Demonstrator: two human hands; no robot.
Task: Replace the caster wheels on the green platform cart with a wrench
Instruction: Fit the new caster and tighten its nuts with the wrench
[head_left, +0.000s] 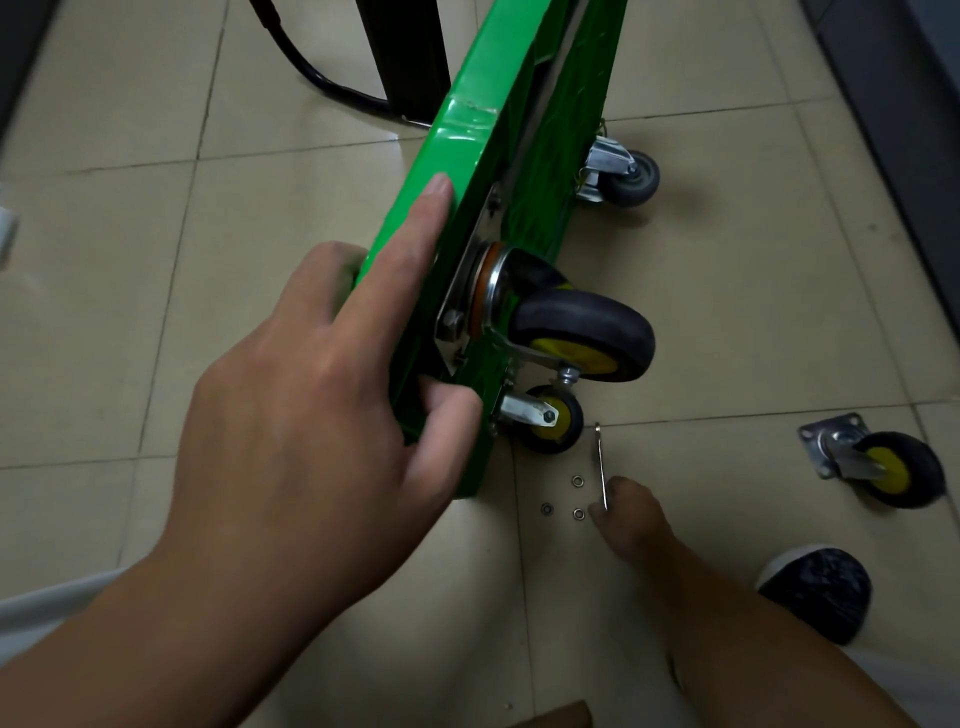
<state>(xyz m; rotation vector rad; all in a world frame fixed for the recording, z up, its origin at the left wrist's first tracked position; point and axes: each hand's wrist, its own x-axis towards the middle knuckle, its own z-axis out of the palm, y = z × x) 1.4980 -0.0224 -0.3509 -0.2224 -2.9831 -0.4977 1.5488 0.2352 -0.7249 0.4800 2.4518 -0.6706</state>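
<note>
Tiled floor (727, 312). Found wrench (601, 467) lengthwise toward green platform cart (467, 130); right hand (631, 514) at its near end, grip unclear; left hand (311, 405) clasping cart.

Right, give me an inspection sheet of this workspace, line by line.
Surface: beige tiled floor.
Job's things: green platform cart tipped on edge; upper yellow-hub caster and lower yellow-hub caster mounted; grey caster mounted farther along; loose caster and wrench on floor.
Clutter: three washers beside wrench.
Hands: left hand grips cart edge; right hand at wrench's near end, grip unclear.
Cables: black cable behind cart.
Surroundings: shoe lower right; dark post behind cart.
</note>
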